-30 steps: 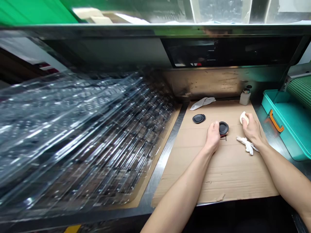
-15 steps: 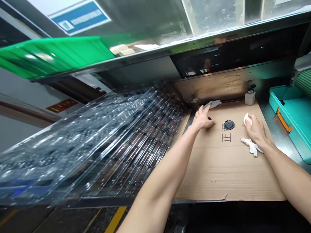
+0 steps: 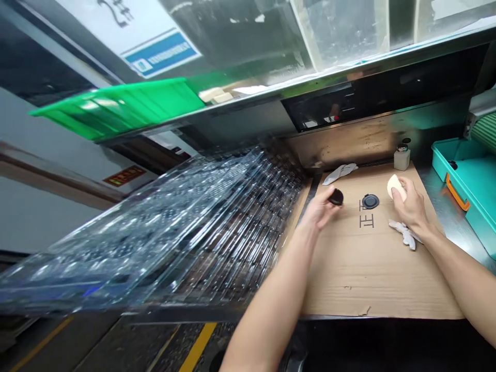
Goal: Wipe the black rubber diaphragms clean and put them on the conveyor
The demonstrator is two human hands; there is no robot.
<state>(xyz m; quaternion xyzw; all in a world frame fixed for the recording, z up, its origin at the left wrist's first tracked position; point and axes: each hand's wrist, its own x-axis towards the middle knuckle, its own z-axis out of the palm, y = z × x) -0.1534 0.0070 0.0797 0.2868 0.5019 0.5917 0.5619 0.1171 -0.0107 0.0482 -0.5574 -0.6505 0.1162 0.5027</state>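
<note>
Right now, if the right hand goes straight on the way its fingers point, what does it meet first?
Probably the small bottle at the back. The right hand, holding a white pad, points up-left toward it; depth is unclear.

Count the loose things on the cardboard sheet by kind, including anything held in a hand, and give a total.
Black round caps: 2, one in the left hand, one lying flat
White cloths: 2
White pad, in the right hand: 1
Small bottle: 1
Total: 6

Two black caps (image 3: 336, 197) (image 3: 370, 201), two hands (image 3: 321, 212) (image 3: 409, 206)
</note>
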